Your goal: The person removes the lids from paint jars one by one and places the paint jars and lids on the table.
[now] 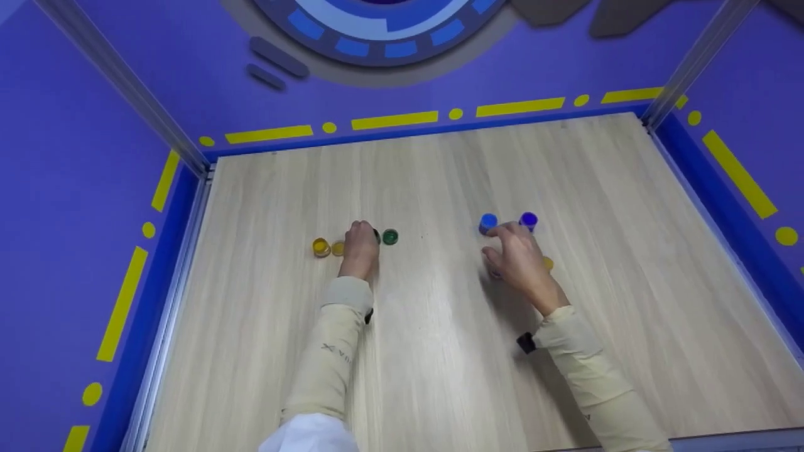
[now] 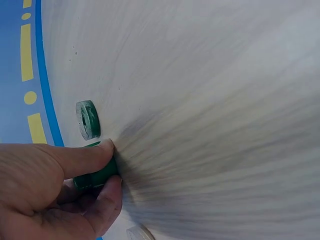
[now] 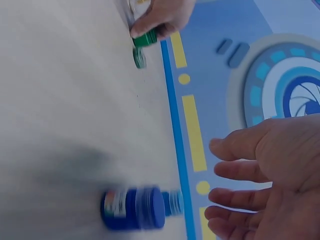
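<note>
In the head view, above the pale wooden worktop (image 1: pixel 433 326), the left hand (image 1: pixel 360 251) sits between a flat, round green plastic lid (image 1: pixel 390 236) and a small open jar of yellow paint (image 1: pixel 321 247); the right hand (image 1: pixel 520 258) hovers by a small blue jar (image 1: pixel 488 224) and a small purple jar (image 1: pixel 528 221). In the left wrist view, thumb and fingers pinch a small green jar (image 2: pixel 99 176), probably to steady it, its lid just beside, presumably for easy reach. In the right wrist view, the right fingers (image 3: pixel 240 197) are loosely spread, gripping nothing.
</note>
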Motion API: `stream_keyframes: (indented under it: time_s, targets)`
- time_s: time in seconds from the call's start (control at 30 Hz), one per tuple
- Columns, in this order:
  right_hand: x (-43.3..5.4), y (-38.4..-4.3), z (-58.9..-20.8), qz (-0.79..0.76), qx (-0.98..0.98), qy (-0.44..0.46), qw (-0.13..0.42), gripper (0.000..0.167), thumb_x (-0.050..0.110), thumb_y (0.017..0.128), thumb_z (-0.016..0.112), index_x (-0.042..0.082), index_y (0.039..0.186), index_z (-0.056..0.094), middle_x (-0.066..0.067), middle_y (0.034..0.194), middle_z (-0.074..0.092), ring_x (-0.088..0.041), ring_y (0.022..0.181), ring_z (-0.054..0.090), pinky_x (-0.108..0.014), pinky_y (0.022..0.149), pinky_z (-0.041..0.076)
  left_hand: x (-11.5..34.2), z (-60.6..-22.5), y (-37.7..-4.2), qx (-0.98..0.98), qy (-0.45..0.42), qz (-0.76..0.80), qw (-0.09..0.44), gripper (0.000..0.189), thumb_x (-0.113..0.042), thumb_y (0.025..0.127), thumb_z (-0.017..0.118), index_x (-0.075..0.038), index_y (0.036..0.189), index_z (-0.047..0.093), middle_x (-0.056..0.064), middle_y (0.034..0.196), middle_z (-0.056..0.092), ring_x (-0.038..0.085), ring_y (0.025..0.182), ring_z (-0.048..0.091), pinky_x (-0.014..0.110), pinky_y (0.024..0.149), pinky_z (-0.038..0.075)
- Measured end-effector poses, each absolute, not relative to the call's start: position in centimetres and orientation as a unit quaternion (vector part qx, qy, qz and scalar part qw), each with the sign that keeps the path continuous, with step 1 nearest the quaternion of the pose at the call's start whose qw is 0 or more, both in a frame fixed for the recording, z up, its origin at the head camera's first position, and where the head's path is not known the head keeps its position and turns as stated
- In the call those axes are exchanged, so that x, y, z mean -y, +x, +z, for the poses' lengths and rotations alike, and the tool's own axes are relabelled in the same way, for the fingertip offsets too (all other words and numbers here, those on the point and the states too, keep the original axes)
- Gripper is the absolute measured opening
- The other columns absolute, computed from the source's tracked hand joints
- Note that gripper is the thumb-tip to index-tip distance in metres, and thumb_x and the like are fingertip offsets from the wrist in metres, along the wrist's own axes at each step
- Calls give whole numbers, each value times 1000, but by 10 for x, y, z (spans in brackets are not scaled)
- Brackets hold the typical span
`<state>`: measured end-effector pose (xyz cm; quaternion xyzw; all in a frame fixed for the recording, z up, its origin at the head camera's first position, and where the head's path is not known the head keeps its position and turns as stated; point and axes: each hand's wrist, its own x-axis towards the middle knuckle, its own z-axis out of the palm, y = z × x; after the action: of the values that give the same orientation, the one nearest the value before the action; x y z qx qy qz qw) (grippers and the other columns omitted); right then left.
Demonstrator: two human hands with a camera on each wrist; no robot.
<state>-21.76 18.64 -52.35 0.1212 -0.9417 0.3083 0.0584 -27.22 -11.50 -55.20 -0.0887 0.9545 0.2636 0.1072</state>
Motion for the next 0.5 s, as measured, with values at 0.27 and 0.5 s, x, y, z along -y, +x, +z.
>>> stream_keyframes:
  time_s: [0.27,0.5]
  targets:
    - [-198,-200,-532,293,953,76,13,34,12,95,73,-5,124,66,-24,129,60,-42,124,54,-61,98,46,115,-551,-269,-955,-86,256,123,29,6,104,49,8,132,56,21,126,55,32,117,56,42,103,48]
    - [-199,-192,-546,297,949,103,-7,42,11,95,74,-4,132,61,-26,133,57,-44,126,54,-54,102,47,114,-550,-271,-956,-81,249,130,33,5,103,51,8,136,53,22,129,54,34,120,55,43,105,46]
